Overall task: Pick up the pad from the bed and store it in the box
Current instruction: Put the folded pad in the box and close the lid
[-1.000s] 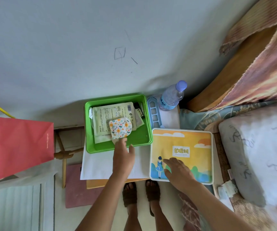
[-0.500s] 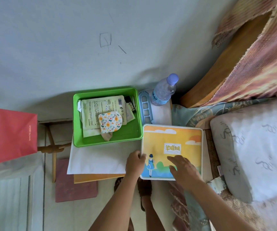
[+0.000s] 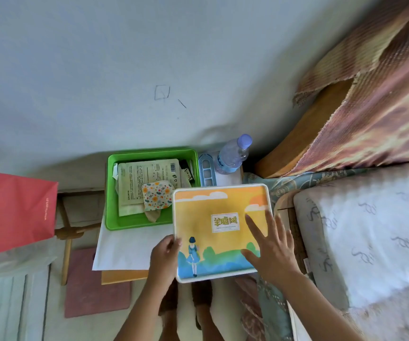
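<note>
A pale wall (image 3: pixel 149 57) fills the upper half of the frame. At the right, the bed (image 3: pixel 370 230) runs down the edge, with a white patterned pillow and a striped cloth thrown over its wooden headboard (image 3: pixel 304 134). At the left edge hangs a red paper bag (image 3: pixel 11 212) with small white print too fine to read.

In the centre, a low desk carries a sheet of white paper (image 3: pixel 124 249) and on it the green box (image 3: pixel 111 193), an open tray. The pad (image 3: pixel 158 196), a small floral fabric piece, already lies inside it on top of a printed sachet (image 3: pixel 144 183) with a barcode; its text is too small to read.

Over the lower right corner of the box sits a flat lid (image 3: pixel 220 232) showing an orange sky, a girl in a blue dress and a label of three yellow Chinese characters, which look like 羊脂绒. The left hand (image 3: pixel 165 257) grips the lid's left edge, fingers curled round the rim. The right hand (image 3: pixel 270 244) lies open and flat on its right side, fingers spread.

Behind stand a clear water bottle (image 3: pixel 231 156) with a lilac cap, its blue label only partly visible, and a blue pill organiser (image 3: pixel 206 171).

The pad looks light, soft and limp; a pinch at an edge would do. The lid seems stiff and thin, best held by opposite rims.
</note>
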Motion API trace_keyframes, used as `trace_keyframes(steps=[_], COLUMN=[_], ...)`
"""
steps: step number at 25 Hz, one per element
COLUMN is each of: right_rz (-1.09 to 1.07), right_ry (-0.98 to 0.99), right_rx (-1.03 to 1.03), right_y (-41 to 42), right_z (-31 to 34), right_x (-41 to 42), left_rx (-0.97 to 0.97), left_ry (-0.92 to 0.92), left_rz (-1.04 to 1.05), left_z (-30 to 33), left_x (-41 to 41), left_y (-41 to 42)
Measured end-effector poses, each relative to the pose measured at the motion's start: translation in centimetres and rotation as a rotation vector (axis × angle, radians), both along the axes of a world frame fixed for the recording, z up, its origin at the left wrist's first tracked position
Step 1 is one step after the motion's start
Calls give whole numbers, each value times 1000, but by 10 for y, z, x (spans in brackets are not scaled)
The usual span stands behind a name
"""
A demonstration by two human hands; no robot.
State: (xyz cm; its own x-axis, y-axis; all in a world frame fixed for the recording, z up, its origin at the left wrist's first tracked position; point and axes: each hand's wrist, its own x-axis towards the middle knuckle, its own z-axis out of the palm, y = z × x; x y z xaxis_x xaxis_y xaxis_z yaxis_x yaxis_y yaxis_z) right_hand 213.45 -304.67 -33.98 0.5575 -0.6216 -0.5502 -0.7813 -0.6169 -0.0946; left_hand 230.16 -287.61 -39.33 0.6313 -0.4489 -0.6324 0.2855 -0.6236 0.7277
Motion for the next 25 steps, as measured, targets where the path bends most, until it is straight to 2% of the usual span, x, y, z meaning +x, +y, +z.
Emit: trace_keyframes(steps=[2, 6, 8, 12, 14, 18, 20, 25], right_rz=[-100, -645, -757, -760, -753, -666, -699, -889], right_ry=[-97, -410, -468, -504, -480, -460, -478, -477], right_rx=[29, 484, 554, 480, 449, 295, 263, 356], right_y=[6, 18, 26, 33, 30, 24, 21, 6], right_z=[1, -11, -23, -46, -61, -80, -83, -90], right_x=[19, 75, 105, 150, 162, 173, 173, 170], left_rx=[5, 14, 46, 156, 209, 336, 377, 259], left_ry=[-22, -87, -186, -436, -501, -525, -516, -446], left_rz=[123, 284, 306, 268, 229, 117, 83, 133], left_z=[5, 8, 2, -15, -24, -43, -52, -66], left_x=[31, 89, 109, 145, 161, 176, 177, 173], left_y=[20, 51, 51, 31, 21, 15, 17, 21])
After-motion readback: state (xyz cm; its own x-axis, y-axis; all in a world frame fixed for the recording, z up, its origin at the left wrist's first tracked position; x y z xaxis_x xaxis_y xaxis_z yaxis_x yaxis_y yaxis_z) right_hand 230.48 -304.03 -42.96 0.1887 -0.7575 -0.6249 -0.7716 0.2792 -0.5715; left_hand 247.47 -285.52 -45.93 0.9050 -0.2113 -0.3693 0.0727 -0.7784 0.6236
